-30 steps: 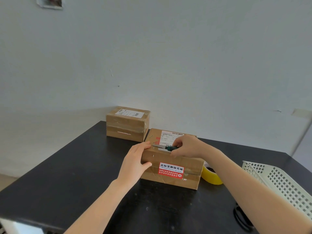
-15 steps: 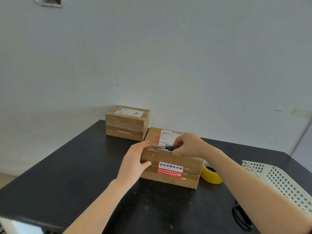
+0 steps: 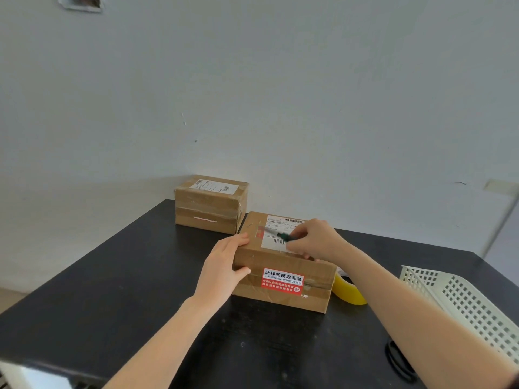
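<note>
The box [image 3: 283, 276] sits mid-frame on the black table [image 3: 112, 290], with bare tabletop toward the lower left. The left hand [image 3: 222, 268] grips its left corner, thumb on the front face. The right hand [image 3: 314, 240] grasps a green-handled knife [image 3: 278, 234]. Its blade now lies over the label, further back than the near top edge it followed earlier. A second box [image 3: 210, 204] stands taped behind. A yellow tape roll [image 3: 348, 290] touches the right end. The contents of the white basket [image 3: 463, 301] at lower right cannot be told.

We face a plain pale wall [image 3: 280, 94] filling most of the frame; a black counter [image 3: 112, 290] spans the bottom, a small picture [image 3: 80, 2] at upper left.
</note>
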Demonstrator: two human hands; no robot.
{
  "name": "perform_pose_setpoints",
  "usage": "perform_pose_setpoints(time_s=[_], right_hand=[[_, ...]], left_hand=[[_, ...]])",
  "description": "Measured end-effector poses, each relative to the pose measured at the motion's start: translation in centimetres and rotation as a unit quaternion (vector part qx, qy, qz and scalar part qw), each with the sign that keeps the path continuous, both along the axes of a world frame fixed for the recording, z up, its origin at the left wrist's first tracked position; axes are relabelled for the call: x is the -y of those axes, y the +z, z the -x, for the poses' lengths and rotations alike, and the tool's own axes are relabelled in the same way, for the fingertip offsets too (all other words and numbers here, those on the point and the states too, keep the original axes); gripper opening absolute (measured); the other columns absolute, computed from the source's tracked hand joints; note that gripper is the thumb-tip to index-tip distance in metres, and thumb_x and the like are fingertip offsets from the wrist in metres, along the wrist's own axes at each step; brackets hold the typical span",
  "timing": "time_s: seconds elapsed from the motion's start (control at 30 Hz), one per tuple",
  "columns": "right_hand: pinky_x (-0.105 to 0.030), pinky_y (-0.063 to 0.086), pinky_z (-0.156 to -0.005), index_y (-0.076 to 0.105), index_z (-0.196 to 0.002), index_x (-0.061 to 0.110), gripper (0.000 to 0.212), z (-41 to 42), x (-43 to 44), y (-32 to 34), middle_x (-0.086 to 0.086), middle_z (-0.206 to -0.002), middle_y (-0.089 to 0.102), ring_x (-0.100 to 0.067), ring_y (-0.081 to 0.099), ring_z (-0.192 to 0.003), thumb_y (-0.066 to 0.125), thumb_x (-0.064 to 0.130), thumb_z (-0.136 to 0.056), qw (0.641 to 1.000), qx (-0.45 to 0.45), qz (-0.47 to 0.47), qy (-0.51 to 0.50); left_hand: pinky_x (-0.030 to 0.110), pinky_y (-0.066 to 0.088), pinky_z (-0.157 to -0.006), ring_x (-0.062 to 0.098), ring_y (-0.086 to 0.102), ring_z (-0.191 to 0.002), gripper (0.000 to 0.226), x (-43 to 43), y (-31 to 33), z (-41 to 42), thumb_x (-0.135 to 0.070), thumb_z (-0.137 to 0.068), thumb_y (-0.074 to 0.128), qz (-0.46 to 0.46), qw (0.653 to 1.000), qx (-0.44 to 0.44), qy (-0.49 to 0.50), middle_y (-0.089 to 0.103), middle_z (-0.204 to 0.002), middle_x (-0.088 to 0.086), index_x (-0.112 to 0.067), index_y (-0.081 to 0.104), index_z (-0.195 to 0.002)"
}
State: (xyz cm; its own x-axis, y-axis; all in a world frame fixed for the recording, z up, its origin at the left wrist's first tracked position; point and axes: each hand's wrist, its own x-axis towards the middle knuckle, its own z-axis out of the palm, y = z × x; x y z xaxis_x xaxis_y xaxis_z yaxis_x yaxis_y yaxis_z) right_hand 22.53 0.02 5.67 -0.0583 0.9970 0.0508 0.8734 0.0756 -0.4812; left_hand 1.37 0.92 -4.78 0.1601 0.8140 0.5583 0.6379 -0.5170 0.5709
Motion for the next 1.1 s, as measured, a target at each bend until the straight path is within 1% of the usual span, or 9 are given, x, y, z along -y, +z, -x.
perform_pose_setpoints(time_s=[0.07, 0.17, 0.37, 0.6, 0.73, 0.8, 0.87, 0.93, 1.1], right_hand=[[-0.019, 0.052, -0.057, 0.069, -0.107, 0.014, 0.022, -0.1, 0.1, 0.2, 0.0, -0.082, 0.067, -0.008, 0.057, -0.062, 0.066, 0.024, -0.087, 0.999, -0.047, 0.019, -0.02], [-0.017, 0.05, -0.057, 0.07, -0.107, 0.014, 0.023, 0.1, 0.1, 0.1, 0.001, -0.082, 0.066, -0.009, 0.057, -0.065, 0.067, 0.024, -0.087, 0.999, -0.036, 0.025, -0.01], [-0.018, 0.05, -0.056, 0.07, -0.106, 0.013, 0.022, -0.1, 0.0, 0.2, -0.003, -0.082, 0.067, -0.01, 0.056, -0.062, 0.067, 0.023, -0.087, 0.997, -0.072, 0.027, -0.024], [-0.017, 0.05, -0.054, 0.07, -0.104, 0.015, 0.019, -0.3, 0.8, 0.0, 0.0, -0.082, 0.067, -0.01, 0.059, -0.061, 0.065, 0.025, -0.089, 0.994, -0.097, -0.011, -0.054], [-0.02, 0.05, -0.057, 0.072, -0.098, 0.013, 0.017, -1.1, 1.5, 0.1, -0.002, -0.08, 0.067, -0.012, 0.059, -0.063, 0.065, 0.024, -0.087, 0.991, -0.101, -0.038, -0.076], [-0.018, 0.049, -0.053, 0.072, -0.092, 0.016, 0.012, -1.9, 2.0, 0.4, -0.004, -0.081, 0.069, -0.011, 0.059, -0.063, 0.065, 0.025, -0.087, 0.99, -0.1, -0.051, -0.089], [-0.016, 0.045, -0.048, 0.07, -0.084, 0.021, 0.008, -2.7, 2.5, 0.8, 0.0, -0.078, 0.069, -0.009, 0.058, -0.061, 0.066, 0.028, -0.087, 0.989, -0.096, -0.056, -0.097], [-0.016, 0.044, -0.049, 0.069, -0.079, 0.023, 0.01, -3.5, 3.0, 1.2, 0.004, -0.071, 0.066, -0.01, 0.057, -0.06, 0.067, 0.029, -0.086, 0.988, -0.093, -0.058, -0.105], [-0.019, 0.044, -0.051, 0.072, -0.094, 0.013, 0.018, -6.3, 4.9, 1.9, 0.001, -0.063, 0.059, -0.01, 0.052, -0.054, 0.066, 0.027, -0.086, 0.985, -0.086, -0.067, -0.137]], left_hand=[[0.02, 0.027, -0.102, 0.01, 0.046, -0.125, 0.063, 0.1, -0.1, 0.1, -0.027, -0.075, 0.079, 0.001, 1.0, -0.001, 0.0, 0.049, -0.136, -0.008, -0.027, 0.049, -0.13], [0.02, 0.026, -0.102, 0.009, 0.045, -0.125, 0.063, 0.1, -0.1, 0.2, -0.029, -0.075, 0.078, 0.002, 1.0, -0.007, 0.003, 0.048, -0.137, -0.009, -0.027, 0.048, -0.13], [0.02, 0.026, -0.102, 0.01, 0.044, -0.126, 0.063, 0.0, 0.3, 0.2, -0.03, -0.075, 0.078, 0.005, 1.0, -0.025, 0.002, 0.047, -0.138, -0.009, -0.027, 0.047, -0.131], [0.03, 0.031, -0.108, 0.007, 0.041, -0.125, 0.058, -0.1, 1.6, 0.5, -0.042, -0.075, 0.075, 0.017, 0.998, -0.064, 0.0, 0.045, -0.136, -0.014, -0.032, 0.047, -0.125], [0.029, 0.029, -0.108, 0.006, 0.039, -0.125, 0.05, 0.1, 2.3, -0.1, -0.046, -0.077, 0.071, -0.005, 0.997, -0.072, 0.004, 0.047, -0.131, -0.015, -0.033, 0.05, -0.12], [0.028, 0.027, -0.108, 0.006, 0.039, -0.126, 0.047, 0.2, 2.7, -0.7, -0.046, -0.078, 0.07, -0.018, 0.997, -0.076, 0.002, 0.048, -0.131, -0.016, -0.033, 0.052, -0.119], [0.025, 0.024, -0.106, 0.007, 0.04, -0.126, 0.042, 0.3, 3.0, -1.6, -0.043, -0.08, 0.07, -0.032, 0.997, -0.073, -0.006, 0.049, -0.132, -0.015, -0.033, 0.054, -0.118], [0.022, 0.023, -0.103, 0.008, 0.042, -0.125, 0.037, 0.3, 3.5, -2.5, -0.038, -0.082, 0.068, -0.031, 0.997, -0.069, -0.021, 0.05, -0.132, -0.014, -0.032, 0.055, -0.116], [0.02, 0.033, -0.097, 0.009, 0.046, -0.123, 0.031, 0.4, 4.5, -4.8, -0.032, -0.085, 0.067, -0.029, 0.995, -0.069, -0.058, 0.054, -0.13, -0.011, -0.03, 0.057, -0.114]])
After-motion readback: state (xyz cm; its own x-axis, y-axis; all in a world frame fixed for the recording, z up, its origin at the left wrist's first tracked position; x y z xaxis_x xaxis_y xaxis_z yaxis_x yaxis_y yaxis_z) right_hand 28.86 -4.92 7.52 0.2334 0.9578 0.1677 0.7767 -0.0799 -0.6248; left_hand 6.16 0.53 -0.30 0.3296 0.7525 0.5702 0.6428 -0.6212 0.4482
